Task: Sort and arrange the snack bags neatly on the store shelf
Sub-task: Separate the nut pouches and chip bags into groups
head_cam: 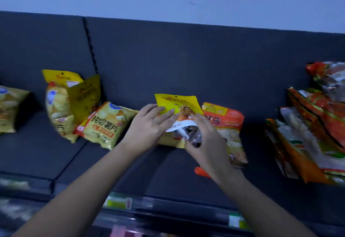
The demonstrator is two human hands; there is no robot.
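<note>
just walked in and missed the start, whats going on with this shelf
A person is tidying snack bags on a dark store shelf. Both hands hold a flat yellow pouch with a clear window at the middle of the shelf: the left hand lies on its left side, the right hand grips its lower right part. A pale yellow chip bag with red trim lies to the left, an orange-topped snack bag sits just right, and a pile of orange and silver packets is far right.
</note>
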